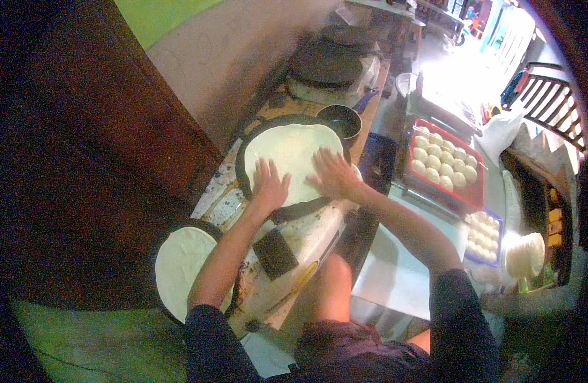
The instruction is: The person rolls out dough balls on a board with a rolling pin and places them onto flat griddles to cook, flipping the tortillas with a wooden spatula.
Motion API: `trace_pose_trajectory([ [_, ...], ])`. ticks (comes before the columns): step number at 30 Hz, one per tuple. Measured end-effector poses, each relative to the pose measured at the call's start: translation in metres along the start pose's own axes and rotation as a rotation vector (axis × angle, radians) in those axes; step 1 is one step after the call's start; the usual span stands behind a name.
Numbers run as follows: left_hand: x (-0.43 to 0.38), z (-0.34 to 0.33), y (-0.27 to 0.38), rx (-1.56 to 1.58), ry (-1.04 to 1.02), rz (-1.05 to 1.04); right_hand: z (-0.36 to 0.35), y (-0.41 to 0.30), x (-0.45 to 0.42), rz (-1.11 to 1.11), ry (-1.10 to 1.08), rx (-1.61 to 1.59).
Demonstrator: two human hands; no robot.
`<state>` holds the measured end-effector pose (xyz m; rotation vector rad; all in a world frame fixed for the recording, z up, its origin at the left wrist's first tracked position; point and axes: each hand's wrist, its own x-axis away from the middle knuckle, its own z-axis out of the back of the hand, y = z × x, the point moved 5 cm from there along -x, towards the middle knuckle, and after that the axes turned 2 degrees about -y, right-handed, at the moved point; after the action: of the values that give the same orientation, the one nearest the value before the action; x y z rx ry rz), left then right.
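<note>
A thin, pale sheet of dough [289, 143] lies spread over a round dark griddle [318, 208], its edge slightly wavy. My left hand [270, 186] rests flat on the near left part of the sheet, fingers apart. On its right side my right hand [336, 174] is laid with spread fingers, the palm near the griddle's rim. Neither hand grips anything. A second round of dough [186, 268] covers another dark griddle [203, 227] at the lower left, partly hidden by my left forearm.
A saucepan [339, 122] with a blue handle stands just beyond the griddle. Farther back is another griddle [327, 62]. To the right, a red tray [475, 194] and a blue tray [500, 234] hold several dough balls. Beside them stands a pale stack of rounds [526, 256].
</note>
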<state>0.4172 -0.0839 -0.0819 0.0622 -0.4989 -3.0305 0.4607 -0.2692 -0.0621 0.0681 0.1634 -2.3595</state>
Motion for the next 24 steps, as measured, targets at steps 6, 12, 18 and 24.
trace_pose_trajectory([
  [6,-0.007,0.022,-0.03,-0.133,0.143,0.029,0.038,-0.039,0.033,0.081,-0.344,0.076],
  [12,-0.092,-0.012,0.038,-0.048,0.056,-0.196,0.017,-0.09,0.001,0.205,-0.313,-0.236],
  [18,-0.121,-0.017,0.034,-0.09,0.062,-0.163,0.01,-0.089,0.035,0.323,-0.339,-0.217],
  [24,-0.137,0.002,0.02,-0.203,0.16,-0.065,0.039,-0.087,0.048,0.35,-0.756,-0.348],
])
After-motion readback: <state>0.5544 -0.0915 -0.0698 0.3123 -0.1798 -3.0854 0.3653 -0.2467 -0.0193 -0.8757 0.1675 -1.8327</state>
